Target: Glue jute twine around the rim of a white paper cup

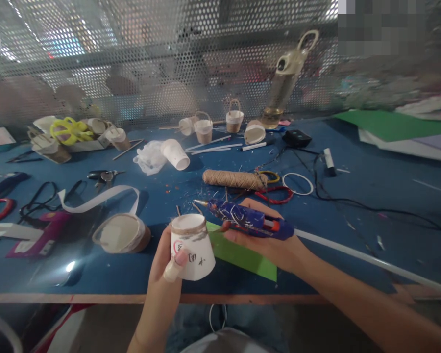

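Note:
My left hand (169, 264) is wrapped round a white paper cup (198, 255), held upside down with its wide end low. Brown twine (188, 229) circles the cup near its upper, narrow end, and dark writing marks its side. My right hand (264, 240) grips a blue glue gun (246, 218), its nozzle pointing left, just above and beside the cup without visibly touching it. A long white glue stick (353, 252) sticks out of the gun's back. Between my hands, a strand of twine runs from the cup toward my right fingers. Green paper (248, 257) lies below.
A twine roll (235, 179) and red-handled scissors (275, 195) lie behind the gun. Left of the cup stands a small twine-trimmed basket (121, 233). More little baskets (204, 130) line the back, near a tilted bottle (284, 83). A black cord (371, 201) crosses the right side.

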`<state>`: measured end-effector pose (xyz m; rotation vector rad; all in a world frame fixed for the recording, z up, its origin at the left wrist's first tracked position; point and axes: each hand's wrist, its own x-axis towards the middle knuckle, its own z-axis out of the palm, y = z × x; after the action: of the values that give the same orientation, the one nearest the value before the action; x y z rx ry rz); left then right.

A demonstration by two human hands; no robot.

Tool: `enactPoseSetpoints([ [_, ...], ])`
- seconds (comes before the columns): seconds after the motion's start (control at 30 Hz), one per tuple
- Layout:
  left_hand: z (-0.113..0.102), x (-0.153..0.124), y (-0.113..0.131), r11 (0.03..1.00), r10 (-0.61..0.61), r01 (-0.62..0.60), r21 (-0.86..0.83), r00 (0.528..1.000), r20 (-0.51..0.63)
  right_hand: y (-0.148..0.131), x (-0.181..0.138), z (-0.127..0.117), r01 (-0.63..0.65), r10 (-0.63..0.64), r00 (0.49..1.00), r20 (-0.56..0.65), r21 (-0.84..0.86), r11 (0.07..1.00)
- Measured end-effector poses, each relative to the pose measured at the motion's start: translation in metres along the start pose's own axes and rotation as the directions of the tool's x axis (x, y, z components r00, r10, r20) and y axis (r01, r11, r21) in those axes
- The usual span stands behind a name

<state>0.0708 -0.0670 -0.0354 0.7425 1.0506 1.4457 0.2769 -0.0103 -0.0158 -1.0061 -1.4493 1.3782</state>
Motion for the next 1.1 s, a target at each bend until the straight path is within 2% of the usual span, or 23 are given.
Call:
enactPoseSetpoints([
  [0.17, 0.001, -0.002, 0.003, 0.998, -0.042, 0.043, -0.048, 0.999, 0.029, 0.005, 0.006, 0.003, -0.042, 0.045, 0.998, -0.045, 0.051, 0.998],
  [0.23, 0.001, -0.002, 0.003, 0.997, -0.055, 0.057, -0.056, 0.998, 0.04, 0.003, 0.007, 0.003, -0.027, 0.03, 0.994, -0.102, 0.033, 0.999],
  [0.37, 0.001, -0.001, 0.005, 0.995, -0.062, 0.066, -0.076, 0.997, 0.049, -0.003, 0.0, -0.002, 0.096, -0.107, 0.969, -0.224, -0.061, 0.994],
  [0.47, 0.001, 0.001, 0.006, 0.994, -0.054, 0.058, -0.092, 0.998, 0.044, -0.007, -0.007, -0.006, 0.208, -0.224, 0.946, -0.234, -0.091, 0.974],
  [0.6, -0.002, 0.003, 0.003, 0.993, -0.059, 0.062, -0.099, 0.998, 0.035, -0.007, -0.008, -0.008, 0.305, -0.316, 0.93, -0.188, -0.082, 0.949],
  [0.8, -0.003, 0.002, 0.003, 0.993, -0.051, 0.054, -0.106, 0.998, 0.026, -0.002, -0.005, -0.008, 0.247, -0.248, 0.966, -0.074, -0.011, 0.969],
  [0.93, -0.001, 0.0, 0.006, 0.992, -0.042, 0.043, -0.118, 0.999, 0.009, -0.002, -0.005, -0.011, 0.275, -0.285, 0.957, -0.056, -0.148, 0.95],
  [1.1, 0.0, 0.0, 0.007, 0.991, -0.027, 0.026, -0.133, 1.0, -0.007, -0.002, -0.003, -0.014, 0.364, -0.349, 0.931, 0.102, -0.23, 0.903],
])
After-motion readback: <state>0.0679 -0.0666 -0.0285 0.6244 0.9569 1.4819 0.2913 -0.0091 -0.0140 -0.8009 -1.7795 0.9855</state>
